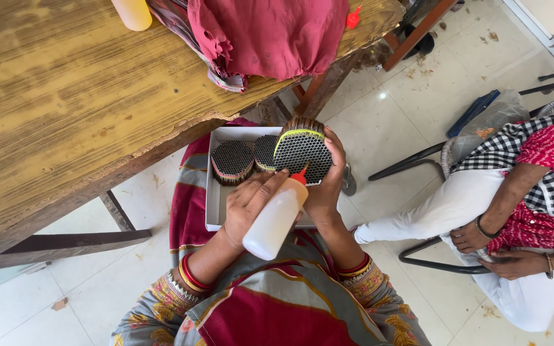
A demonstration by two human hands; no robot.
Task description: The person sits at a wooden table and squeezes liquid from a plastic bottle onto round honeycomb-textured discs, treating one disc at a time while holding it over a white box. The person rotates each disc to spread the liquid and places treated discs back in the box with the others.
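Left hand (251, 204) gripping a smooth white squeeze bottle (276, 218), red nozzle on a honeycomb-faced oval bundle (302, 156), right hand (328, 182) cupping it over a white cardboard tray (213, 205), beside a worn wooden desk (65, 109)

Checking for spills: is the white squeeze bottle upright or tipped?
Tipped. The white squeeze bottle lies slanted in the left hand, its red nozzle pointing at the honeycomb block held by the right hand.
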